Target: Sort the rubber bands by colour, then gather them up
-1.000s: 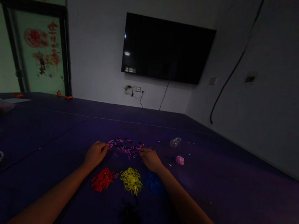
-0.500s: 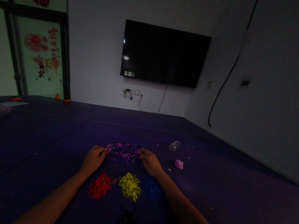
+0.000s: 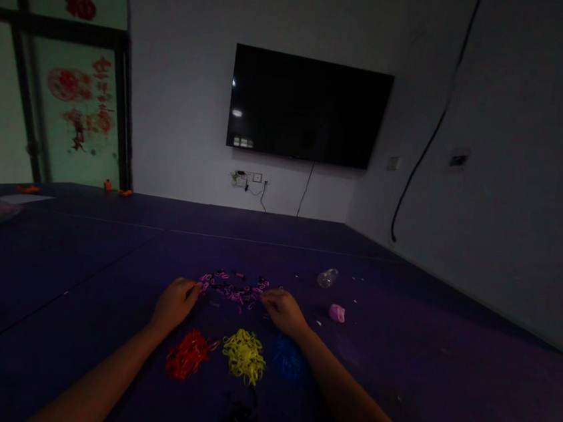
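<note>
At the pink bands — both hands (image 3: 229, 299), fingers nearly closed.

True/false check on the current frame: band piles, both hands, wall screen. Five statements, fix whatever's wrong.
1. The yellow pile lies between the red pile and the blue pile. True.
2. The left hand and right hand are at opposite sides of the pink and black bands. True.
3. The left hand is inside the red pile. False: it is beyond it.
4. The screen shows a bright picture. False: dark, only reflections.
5. The yellow pile is beyond the pink and black bands. False: nearer the person.
</note>
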`<state>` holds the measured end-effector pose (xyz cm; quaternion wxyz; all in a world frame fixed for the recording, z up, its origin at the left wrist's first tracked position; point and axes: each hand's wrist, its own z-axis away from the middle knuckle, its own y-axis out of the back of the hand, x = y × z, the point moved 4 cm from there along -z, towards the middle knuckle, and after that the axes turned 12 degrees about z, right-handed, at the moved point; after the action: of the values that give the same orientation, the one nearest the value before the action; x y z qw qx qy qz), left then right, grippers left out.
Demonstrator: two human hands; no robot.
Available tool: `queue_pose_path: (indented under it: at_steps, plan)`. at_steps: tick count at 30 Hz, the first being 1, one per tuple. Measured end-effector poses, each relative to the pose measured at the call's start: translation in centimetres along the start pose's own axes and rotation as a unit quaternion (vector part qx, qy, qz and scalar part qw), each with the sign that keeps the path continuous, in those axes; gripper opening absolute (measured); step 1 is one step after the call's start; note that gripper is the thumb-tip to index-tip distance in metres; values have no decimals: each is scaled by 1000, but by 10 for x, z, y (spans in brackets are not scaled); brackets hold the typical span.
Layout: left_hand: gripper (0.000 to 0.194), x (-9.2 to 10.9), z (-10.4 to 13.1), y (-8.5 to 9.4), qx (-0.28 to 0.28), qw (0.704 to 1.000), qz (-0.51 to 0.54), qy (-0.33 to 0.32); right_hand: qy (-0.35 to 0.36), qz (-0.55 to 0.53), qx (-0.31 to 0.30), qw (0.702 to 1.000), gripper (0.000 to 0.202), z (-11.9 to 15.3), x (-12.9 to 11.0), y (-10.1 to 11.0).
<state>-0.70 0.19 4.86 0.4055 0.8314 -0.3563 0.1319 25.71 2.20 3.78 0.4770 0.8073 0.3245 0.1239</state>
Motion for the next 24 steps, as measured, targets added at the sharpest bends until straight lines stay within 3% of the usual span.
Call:
queue_pose_path:
  at_steps: [6,14,24]
  plan:
    - [39,0,-1,0,-2,1000,-11,-5,-37,1,10,999,29,2,6,-1]
    - [40,2,-1,-2,-22,999,-23,-8,4,26,-29,999,34,2,1,-6]
    - [39,3,-1,-2,-26,999,-33,0,-2,40,-31,999,32,1,8,-12]
